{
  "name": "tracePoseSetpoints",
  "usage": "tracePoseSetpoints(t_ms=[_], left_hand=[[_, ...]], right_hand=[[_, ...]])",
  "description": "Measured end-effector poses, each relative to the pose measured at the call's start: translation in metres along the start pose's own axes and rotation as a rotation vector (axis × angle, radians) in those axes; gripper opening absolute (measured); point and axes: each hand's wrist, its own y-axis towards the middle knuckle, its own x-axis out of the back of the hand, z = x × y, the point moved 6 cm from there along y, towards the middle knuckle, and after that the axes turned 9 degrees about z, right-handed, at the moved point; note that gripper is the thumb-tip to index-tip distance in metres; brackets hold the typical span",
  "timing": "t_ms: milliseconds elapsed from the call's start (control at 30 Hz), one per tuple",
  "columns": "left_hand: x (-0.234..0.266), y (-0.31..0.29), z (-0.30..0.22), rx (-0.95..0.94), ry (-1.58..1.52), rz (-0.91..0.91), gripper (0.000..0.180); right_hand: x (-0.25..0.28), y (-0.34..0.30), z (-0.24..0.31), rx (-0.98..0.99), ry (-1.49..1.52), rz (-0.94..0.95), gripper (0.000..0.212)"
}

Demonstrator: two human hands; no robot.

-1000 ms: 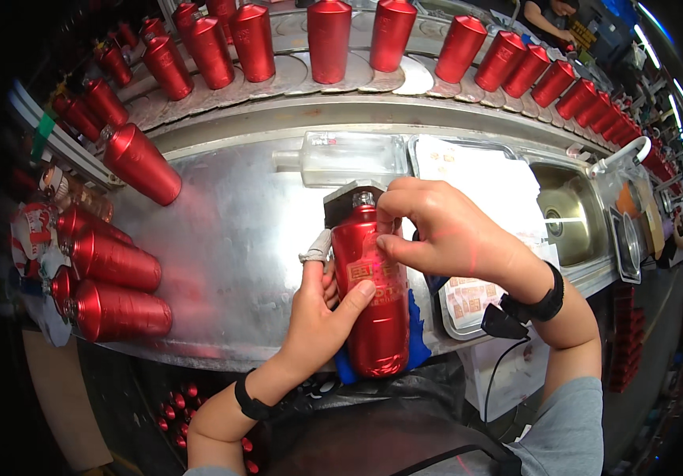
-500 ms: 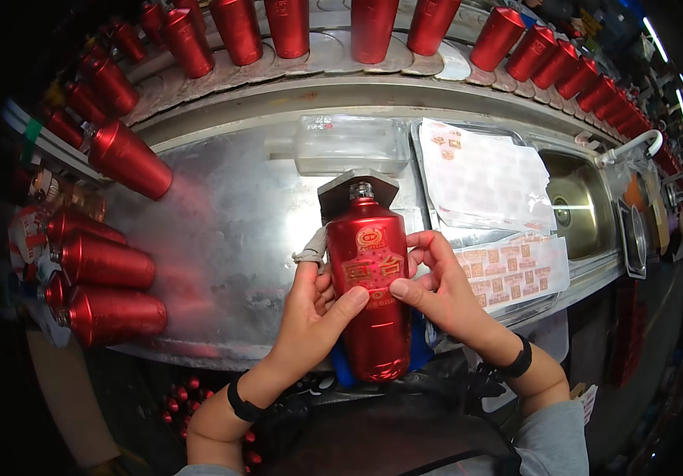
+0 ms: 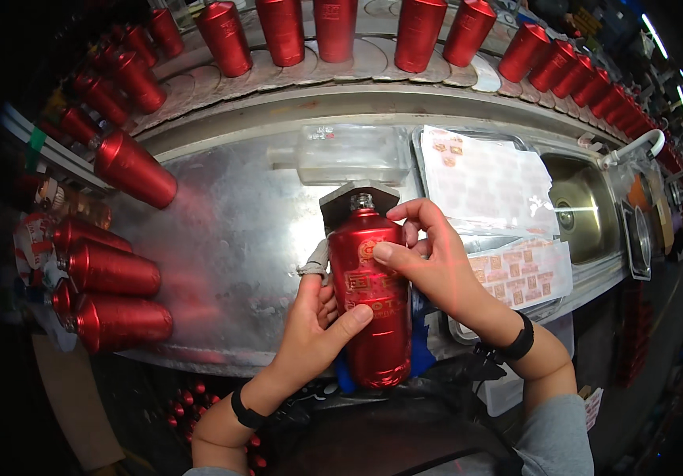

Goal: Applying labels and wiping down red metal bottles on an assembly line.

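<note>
A glossy red bottle [image 3: 377, 345] with gold print leans in front of me, its clear neck against a dark angled rest [image 3: 333, 208]. My left hand [image 3: 314, 321] grips its left side, thumb across the lower front and fingers behind. Grey wrapping [image 3: 315, 260] covers the left index fingertip. With the thumb pressed on the round gold emblem near the shoulder, my right hand [image 3: 448, 266] holds the upper right side; its other fingers curl by the bottle's edge. Beneath the bottle shows some blue material [image 3: 421, 333].
A clear glass bottle [image 3: 353, 155] lies behind the rest on the metal table [image 3: 230, 262]. To the right are white sheets [image 3: 484, 186], a sheet of gold-red decals [image 3: 516, 274] and a sink [image 3: 571, 206]. Red bottles lie left [image 3: 123, 321]; others stand along a conveyor [image 3: 365, 71].
My right thumb has moved up from the middle of the bottle's front to the round emblem. The left hand keeps its hold. Bottles on the conveyor have shifted.
</note>
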Motion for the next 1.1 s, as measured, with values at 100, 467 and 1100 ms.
tracePoseSetpoints(t_ms=[100, 467, 1100], left_hand=[[0.0, 0.001, 0.002, -0.011, 0.025, -0.013, 0.09], [0.003, 0.003, 0.004, -0.011, -0.01, -0.014, 0.087], [0.002, 0.004, 0.007, -0.006, -0.001, -0.021, 0.088]], right_hand=[[0.0, 0.003, -0.005, 0.05, -0.095, -0.048, 0.054], [0.002, 0.009, -0.011, 0.077, -0.132, -0.047, 0.051], [-0.002, 0.008, -0.014, 0.083, 0.002, -0.065, 0.05]])
